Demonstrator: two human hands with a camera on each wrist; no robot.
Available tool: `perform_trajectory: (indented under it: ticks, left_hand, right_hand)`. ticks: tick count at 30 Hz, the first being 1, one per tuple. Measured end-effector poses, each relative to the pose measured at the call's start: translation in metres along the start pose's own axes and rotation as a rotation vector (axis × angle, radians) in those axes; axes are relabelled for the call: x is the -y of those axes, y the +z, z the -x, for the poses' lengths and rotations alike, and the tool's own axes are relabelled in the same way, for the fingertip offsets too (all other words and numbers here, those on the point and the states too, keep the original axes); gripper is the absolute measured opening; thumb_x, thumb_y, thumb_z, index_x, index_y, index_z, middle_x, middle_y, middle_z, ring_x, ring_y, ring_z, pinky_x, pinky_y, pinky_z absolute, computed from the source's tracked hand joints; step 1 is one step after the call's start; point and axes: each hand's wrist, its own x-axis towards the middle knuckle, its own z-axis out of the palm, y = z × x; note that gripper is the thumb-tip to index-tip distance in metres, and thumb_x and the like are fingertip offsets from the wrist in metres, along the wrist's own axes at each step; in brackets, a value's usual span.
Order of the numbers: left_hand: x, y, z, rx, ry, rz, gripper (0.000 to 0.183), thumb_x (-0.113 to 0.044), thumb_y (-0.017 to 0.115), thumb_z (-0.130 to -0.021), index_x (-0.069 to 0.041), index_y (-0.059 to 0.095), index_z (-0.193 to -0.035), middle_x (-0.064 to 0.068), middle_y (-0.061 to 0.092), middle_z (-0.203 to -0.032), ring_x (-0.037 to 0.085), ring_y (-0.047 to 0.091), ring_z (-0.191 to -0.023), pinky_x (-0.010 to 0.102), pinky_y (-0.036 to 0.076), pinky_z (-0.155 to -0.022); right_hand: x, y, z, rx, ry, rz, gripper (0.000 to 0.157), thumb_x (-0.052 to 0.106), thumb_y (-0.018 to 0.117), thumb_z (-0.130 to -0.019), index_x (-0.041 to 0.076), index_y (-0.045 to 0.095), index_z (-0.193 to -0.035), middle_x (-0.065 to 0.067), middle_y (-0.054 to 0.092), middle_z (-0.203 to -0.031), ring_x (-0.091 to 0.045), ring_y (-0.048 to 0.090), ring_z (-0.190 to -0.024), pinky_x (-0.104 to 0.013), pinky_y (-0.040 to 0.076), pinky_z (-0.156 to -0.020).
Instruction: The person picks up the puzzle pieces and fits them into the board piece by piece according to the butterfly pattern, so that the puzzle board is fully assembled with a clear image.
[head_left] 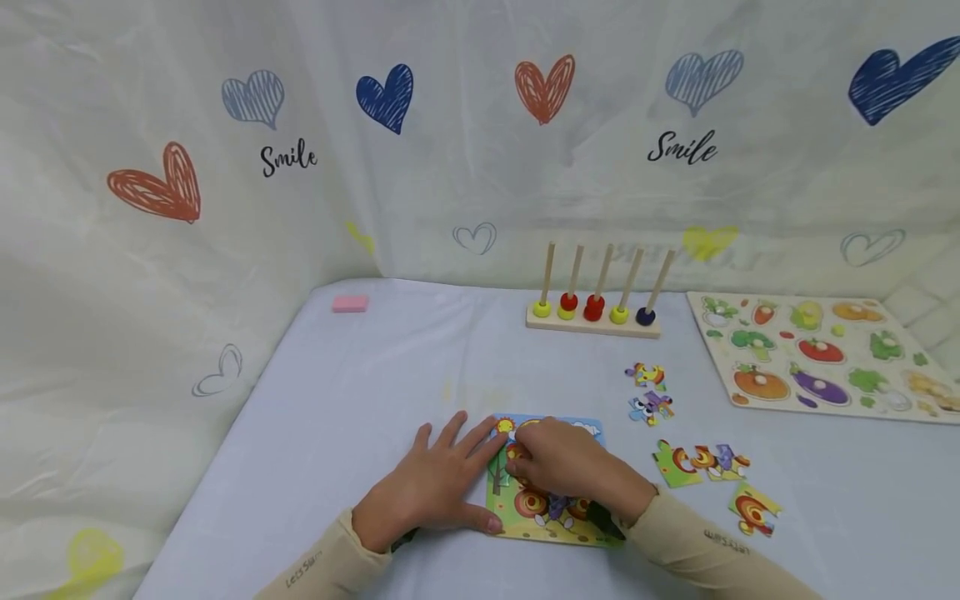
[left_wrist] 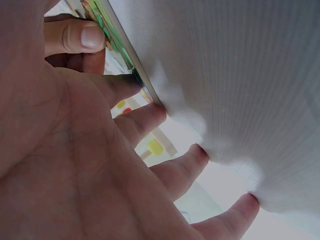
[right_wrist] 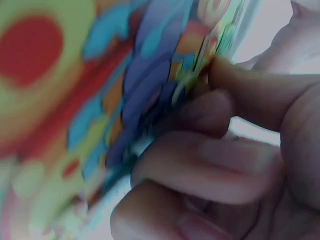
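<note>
A colourful jigsaw board [head_left: 517, 527] with a sun, a tree and cartoon shapes lies on the white table. My left hand [head_left: 431, 487] rests spread on the table at the board's left edge, its thumb at the lower left corner. In the left wrist view, fingertips [left_wrist: 150, 115] meet the board's edge and the white cloth. Over the upper middle of the board, my right hand [head_left: 566, 462] has curled fingers and pinches a puzzle piece [right_wrist: 205, 47], mostly hidden by the fingers. The right wrist view shows its thumb and fingertips right at the picture surface.
Several loose puzzle pieces [head_left: 678, 463] lie right of the board, with more pieces [head_left: 651, 408] behind them. A wooden bead stacker [head_left: 592, 327] stands at the back. The vegetable puzzle board [head_left: 772, 398] is at the far right, a pink block [head_left: 350, 304] at back left.
</note>
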Motion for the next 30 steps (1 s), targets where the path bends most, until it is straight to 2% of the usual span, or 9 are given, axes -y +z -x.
perform_trajectory:
  ticks: [3, 9, 18, 25, 30]
  left_hand:
    - [0.0, 0.0, 0.0, 0.0, 0.001, 0.009, 0.108, -0.074, 0.076, -0.085, -0.021, 0.034, -0.17, -0.001, 0.025, -0.177, 0.039, 0.025, -0.159, 0.073, 0.034, -0.112]
    - [-0.001, 0.002, -0.001, 0.004, -0.001, 0.005, 0.108, -0.074, 0.076, -0.085, -0.022, 0.034, -0.17, -0.001, 0.024, -0.177, 0.04, 0.026, -0.158, 0.072, 0.035, -0.111]
    - [0.001, -0.002, 0.0, 0.003, -0.002, 0.028, 0.108, -0.072, 0.077, -0.085, -0.02, 0.034, -0.17, 0.0, 0.025, -0.176, 0.04, 0.024, -0.159, 0.073, 0.034, -0.112]
    - [0.001, 0.0, 0.0, 0.004, -0.004, 0.047, 0.108, -0.071, 0.078, -0.085, -0.021, 0.035, -0.17, 0.0, 0.025, -0.176, 0.04, 0.024, -0.159, 0.074, 0.033, -0.112]
    - [0.0, 0.0, 0.0, 0.009, -0.003, 0.045, 0.108, -0.072, 0.078, -0.084, -0.022, 0.035, -0.17, -0.001, 0.025, -0.177, 0.04, 0.023, -0.159, 0.074, 0.032, -0.113]
  right_hand:
    - [0.0, -0.003, -0.003, 0.03, -0.022, 0.032, 0.02, 0.02, 0.08, -0.098, 0.014, 0.067, -0.084, 0.004, 0.056, -0.067, -0.013, 0.053, -0.058, -0.031, 0.039, -0.054]
    - [-0.002, -0.006, -0.004, 0.087, -0.068, -0.014, 0.019, 0.017, 0.078, -0.1, 0.013, 0.071, -0.083, 0.006, 0.057, -0.065, -0.011, 0.053, -0.058, -0.029, 0.04, -0.056]
    - [-0.002, -0.002, -0.003, 0.025, -0.018, -0.047, 0.017, 0.018, 0.079, -0.099, 0.012, 0.07, -0.085, 0.004, 0.058, -0.067, -0.012, 0.054, -0.058, -0.029, 0.04, -0.055]
    - [-0.005, 0.001, 0.002, -0.009, -0.016, -0.093, 0.019, 0.017, 0.078, -0.099, 0.011, 0.065, -0.086, 0.003, 0.057, -0.068, -0.012, 0.054, -0.059, -0.028, 0.042, -0.055]
    - [-0.007, -0.003, 0.013, -0.023, -0.045, -0.132, 0.022, 0.018, 0.077, -0.1, 0.012, 0.062, -0.085, 0.005, 0.058, -0.07, -0.011, 0.054, -0.059, -0.027, 0.043, -0.054]
